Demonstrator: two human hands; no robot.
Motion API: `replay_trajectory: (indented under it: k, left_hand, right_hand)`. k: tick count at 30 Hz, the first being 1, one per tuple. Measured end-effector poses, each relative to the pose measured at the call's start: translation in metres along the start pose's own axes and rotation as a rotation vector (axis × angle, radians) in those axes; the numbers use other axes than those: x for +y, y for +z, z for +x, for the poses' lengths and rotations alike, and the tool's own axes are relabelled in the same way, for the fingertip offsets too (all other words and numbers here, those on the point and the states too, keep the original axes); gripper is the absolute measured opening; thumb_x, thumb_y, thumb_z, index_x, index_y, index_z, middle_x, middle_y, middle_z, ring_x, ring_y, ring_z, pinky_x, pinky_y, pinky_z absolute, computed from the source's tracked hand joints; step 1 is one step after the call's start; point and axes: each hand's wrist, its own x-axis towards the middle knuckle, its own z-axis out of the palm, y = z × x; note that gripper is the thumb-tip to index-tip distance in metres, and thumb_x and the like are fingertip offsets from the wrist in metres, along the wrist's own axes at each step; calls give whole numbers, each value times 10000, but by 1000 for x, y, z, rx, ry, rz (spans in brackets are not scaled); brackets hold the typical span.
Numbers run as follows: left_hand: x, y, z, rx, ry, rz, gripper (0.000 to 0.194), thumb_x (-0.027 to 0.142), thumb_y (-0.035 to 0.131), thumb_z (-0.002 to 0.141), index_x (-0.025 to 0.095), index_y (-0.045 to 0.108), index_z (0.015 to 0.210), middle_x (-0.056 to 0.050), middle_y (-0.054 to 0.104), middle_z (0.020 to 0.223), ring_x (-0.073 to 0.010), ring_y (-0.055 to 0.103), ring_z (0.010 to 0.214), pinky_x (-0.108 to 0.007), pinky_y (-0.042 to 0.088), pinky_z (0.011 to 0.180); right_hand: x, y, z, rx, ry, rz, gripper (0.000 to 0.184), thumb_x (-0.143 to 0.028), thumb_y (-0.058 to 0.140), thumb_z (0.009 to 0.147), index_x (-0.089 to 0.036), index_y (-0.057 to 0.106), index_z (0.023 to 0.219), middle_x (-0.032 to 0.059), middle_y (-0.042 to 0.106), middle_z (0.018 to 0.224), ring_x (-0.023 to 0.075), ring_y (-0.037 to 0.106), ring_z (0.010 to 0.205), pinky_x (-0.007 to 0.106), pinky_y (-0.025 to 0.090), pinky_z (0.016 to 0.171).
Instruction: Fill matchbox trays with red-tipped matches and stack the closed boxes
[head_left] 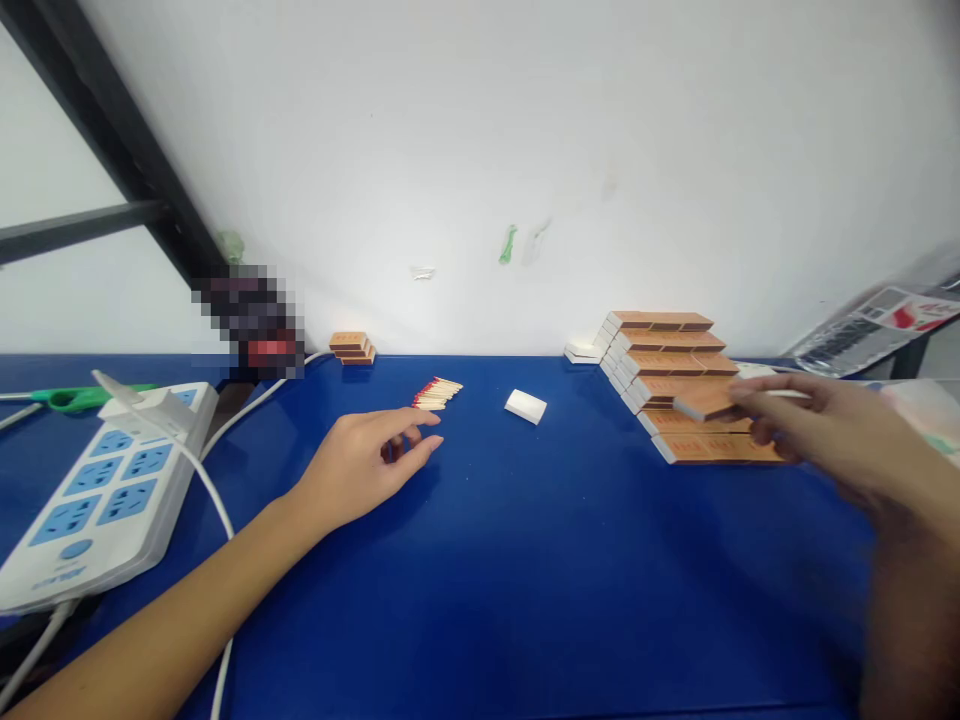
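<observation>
My right hand (814,420) pinches a matchbox (705,400) with an orange-brown face, held just over a stepped stack of matchboxes (667,362) at the right. Over the blue tabletop, left of the middle, my left hand (367,462) has thumb and forefinger apart with nothing between them. Just beyond those fingertips lies a small pile of red-tipped matches (439,392). A white matchbox tray (526,406) rests by itself to the right of the matches. Farther left, a few matchboxes (352,347) are piled near the wall.
A white power strip (112,495) with a plug and trailing white cable (217,500) lies at the left, near a green-handled tool (82,399). More white pieces (583,352) sit beside the stack. A clear plastic package (877,325) is at the far right. A white wall backs the blue table (510,600).
</observation>
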Motion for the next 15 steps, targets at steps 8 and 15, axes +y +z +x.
replay_trajectory:
  k: [8,15]
  left_hand:
    - [2,-3,0,-65,30,75,206,325,696,1001,229,757,1173,62,757,793,-87,642,597,-216,524,616]
    - [-2,-3,0,-74,36,98,216,315,693,997,223,775,1174,45,769,803,-96,645,591,-227,512,608]
  right_hand:
    - [-15,19,-13,-95,62,-71,220,-425,664,857,-205,669,854,63,725,686,198,597,573,326,408,562]
    - [-6,21,-9,-130,18,-166,425,-617,693,785,-213,666,913,90,757,713,269,684,625,380,478,633]
